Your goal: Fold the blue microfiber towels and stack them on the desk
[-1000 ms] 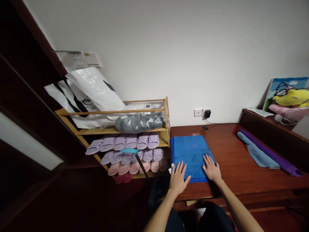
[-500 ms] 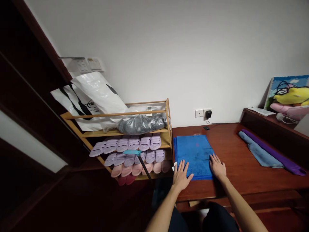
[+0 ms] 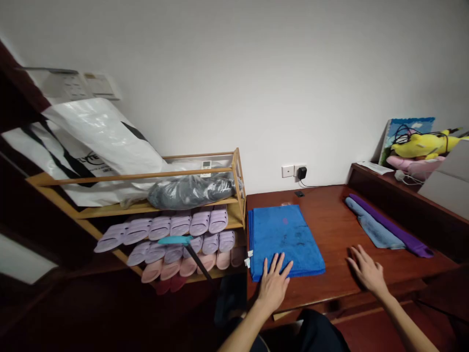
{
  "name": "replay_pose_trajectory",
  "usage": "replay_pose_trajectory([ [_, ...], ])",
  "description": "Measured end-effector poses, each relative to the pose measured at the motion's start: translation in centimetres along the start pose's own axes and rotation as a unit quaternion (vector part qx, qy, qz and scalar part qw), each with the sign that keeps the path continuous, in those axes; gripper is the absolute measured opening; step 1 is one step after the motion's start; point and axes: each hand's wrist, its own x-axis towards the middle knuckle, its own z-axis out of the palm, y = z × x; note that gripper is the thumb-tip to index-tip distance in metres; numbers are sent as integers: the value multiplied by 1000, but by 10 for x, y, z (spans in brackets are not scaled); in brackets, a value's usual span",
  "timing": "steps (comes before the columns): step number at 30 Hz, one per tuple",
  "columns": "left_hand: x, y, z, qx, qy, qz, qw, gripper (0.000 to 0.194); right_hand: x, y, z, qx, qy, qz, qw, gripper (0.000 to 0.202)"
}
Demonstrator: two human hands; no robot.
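A stack of folded blue towels [image 3: 280, 234] lies flat on the left part of the wooden desk [image 3: 330, 220], with white tags at its left edge. My left hand [image 3: 274, 283] rests on the near edge of the stack, fingers spread. Off to the right, my right hand [image 3: 368, 273] is over the bare wood, open and holding nothing. Beyond it lie a light blue towel [image 3: 379, 230] and a purple towel [image 3: 399, 230], side by side and slanting toward the right.
Left of the desk stands a wooden shoe rack [image 3: 154, 178] with lilac slippers [image 3: 161, 227], pink slippers [image 3: 185, 266] and white bags [image 3: 102, 137]. A black plug [image 3: 302, 172] sits in the wall socket. A yellow plush toy [image 3: 417, 145] lies on the raised right shelf.
My right hand has left the blue stack and moved right across the desk. My left hand stays on the stack's near edge. The view has turned rightward.
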Motion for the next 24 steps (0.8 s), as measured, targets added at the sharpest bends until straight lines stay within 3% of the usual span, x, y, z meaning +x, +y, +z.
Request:
replay_pose_trajectory([
  [3,17,-1,7,-4,8,-41,999,57,17,56,3,-19,64,96,993,69],
  [6,36,-9,15,4,7,-53,999,56,30,87,9,-28,76,132,988,70],
  [11,74,-31,24,25,1,-68,997,54,39,83,4,-66,66,129,987,61],
  [14,100,-49,24,36,-13,-79,996,53,45,75,-6,-99,137,128,977,57],
  [17,121,-68,21,47,-30,-77,995,53,57,74,-11,-82,190,174,963,61],
  [21,138,-87,20,61,-48,-79,994,52,73,82,-12,-59,100,225,967,61],
  [24,148,-94,23,61,-52,-84,993,53,73,87,-17,-150,60,149,976,46],
])
